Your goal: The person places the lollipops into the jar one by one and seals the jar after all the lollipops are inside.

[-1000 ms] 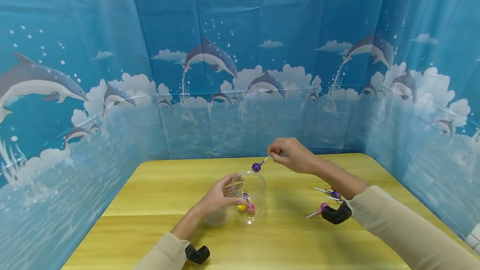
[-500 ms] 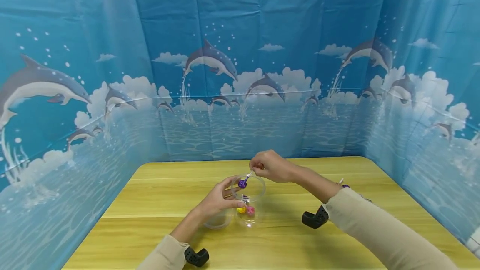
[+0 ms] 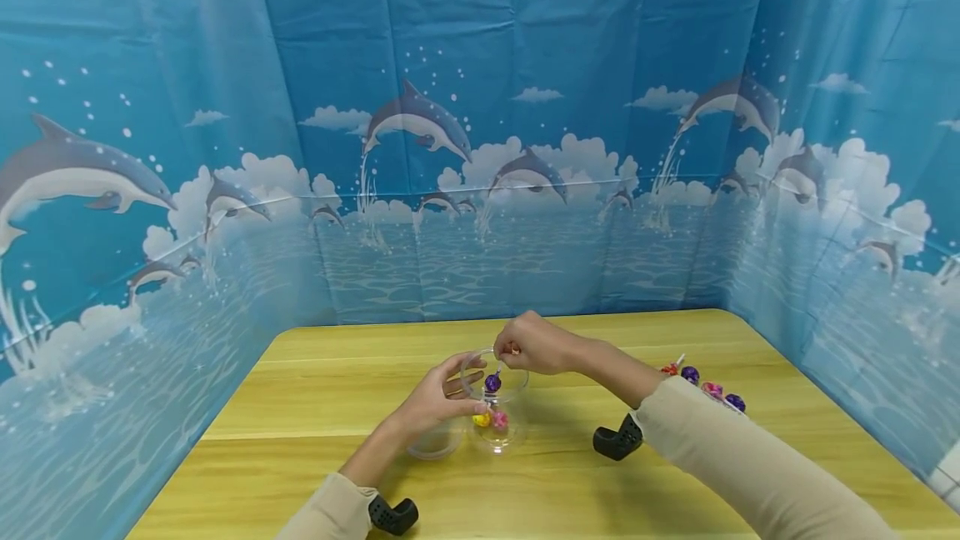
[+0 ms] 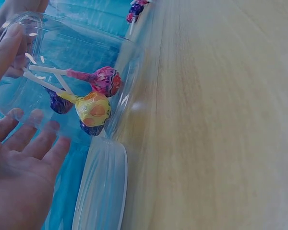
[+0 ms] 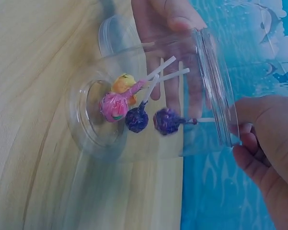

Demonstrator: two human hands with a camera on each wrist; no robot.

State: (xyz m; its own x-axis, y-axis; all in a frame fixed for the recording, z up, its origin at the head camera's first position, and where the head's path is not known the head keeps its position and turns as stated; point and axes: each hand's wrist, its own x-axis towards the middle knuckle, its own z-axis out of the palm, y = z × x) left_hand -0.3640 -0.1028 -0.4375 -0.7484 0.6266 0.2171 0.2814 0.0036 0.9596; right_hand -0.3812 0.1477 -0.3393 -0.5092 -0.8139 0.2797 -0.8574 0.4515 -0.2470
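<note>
A clear plastic jar (image 3: 517, 433) stands upright on the table with its mouth uncovered. My left hand (image 3: 435, 394) holds its side, thumb in front and fingers behind. Over the mouth, my right hand (image 3: 536, 346) pinches the white stick of a purple lollipop (image 5: 167, 121), whose wrapped head hangs inside the jar. Lower down lie a yellow lollipop (image 4: 93, 109), a pink lollipop (image 4: 105, 81) and another purple lollipop (image 5: 137, 120), sticks pointing up. Beside the jar, partly behind my left hand, a clear round lid (image 4: 103, 187) rests on the table.
Several wrapped lollipops (image 3: 690, 374) lie on the right of the yellow wood-grain table (image 3: 300, 407), partly hidden by my right sleeve. A blue dolphin-print curtain (image 3: 450, 257) encloses the back and sides. Black wrist mounts (image 3: 618, 438) stick out below both wrists.
My right hand has moved left and down to the jar's mouth, lowering the purple lollipop from above the rim to inside. My left hand stays on the jar.
</note>
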